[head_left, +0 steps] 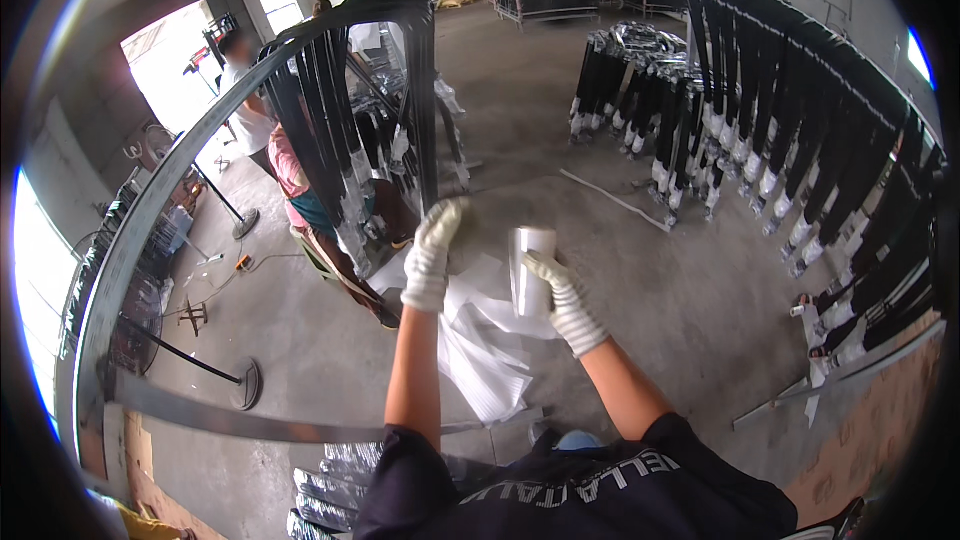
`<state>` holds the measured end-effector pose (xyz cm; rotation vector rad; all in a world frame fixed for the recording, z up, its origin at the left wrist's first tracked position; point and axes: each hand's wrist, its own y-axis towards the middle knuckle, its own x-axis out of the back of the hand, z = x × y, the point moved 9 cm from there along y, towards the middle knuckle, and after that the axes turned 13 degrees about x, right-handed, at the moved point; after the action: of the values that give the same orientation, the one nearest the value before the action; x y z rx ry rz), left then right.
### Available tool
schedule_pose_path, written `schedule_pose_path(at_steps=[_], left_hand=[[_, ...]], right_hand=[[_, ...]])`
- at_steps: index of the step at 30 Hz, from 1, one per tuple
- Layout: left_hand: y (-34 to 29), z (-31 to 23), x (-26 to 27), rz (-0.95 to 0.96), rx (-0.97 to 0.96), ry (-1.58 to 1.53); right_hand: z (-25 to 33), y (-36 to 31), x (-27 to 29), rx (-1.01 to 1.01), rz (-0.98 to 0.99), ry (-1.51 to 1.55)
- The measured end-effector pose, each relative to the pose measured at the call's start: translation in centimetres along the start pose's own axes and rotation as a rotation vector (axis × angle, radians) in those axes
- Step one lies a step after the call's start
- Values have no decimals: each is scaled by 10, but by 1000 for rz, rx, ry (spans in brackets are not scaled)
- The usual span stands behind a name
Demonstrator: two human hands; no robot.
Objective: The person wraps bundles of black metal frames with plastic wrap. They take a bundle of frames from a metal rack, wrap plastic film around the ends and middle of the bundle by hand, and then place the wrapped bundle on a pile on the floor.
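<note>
My right hand (562,302), in a white knitted work glove, grips a glossy white roll (533,275), which looks like a roll of plastic film and stands nearly upright. In a matching glove, my left hand (432,252) is raised to the left of the roll, apart from it. Its fingers are bent and partly hidden, so their grip cannot be made out. Close beyond it hang long black strips (415,110) over a metal rail. Thin white sheets (485,355) lie spread on the floor below my hands.
A metal frame bar (160,180) curves along my left. Two people, one in a white shirt (245,110), are behind the hanging strips. Racks of black lengths with wrapped ends (760,130) stand at the right. Silvery wrapped bundles (335,490) lie by my left side.
</note>
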<state>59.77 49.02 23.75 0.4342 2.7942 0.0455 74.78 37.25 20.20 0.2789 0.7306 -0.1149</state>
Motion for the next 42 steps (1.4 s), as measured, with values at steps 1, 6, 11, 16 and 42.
schedule_pose_path(at_steps=[1, 6, 11, 16, 42], left_hand=[[24, -18, -5, 28, -29, 30], [132, -89, -9, -73, -24, -68], [217, -164, 18, -331, -190, 6], [297, -208, 9, -64, -169, -392], [155, -299, 86, -124, -568, -359]], right_hand=[[10, 26, -17, 93, 40, -69], [38, 168, -94, 274, 303, -131], [41, 309, -135, 357, 364, -6], [50, 405, -158, 361, 483, 196], [52, 372, -329, -331, 1147, 803]])
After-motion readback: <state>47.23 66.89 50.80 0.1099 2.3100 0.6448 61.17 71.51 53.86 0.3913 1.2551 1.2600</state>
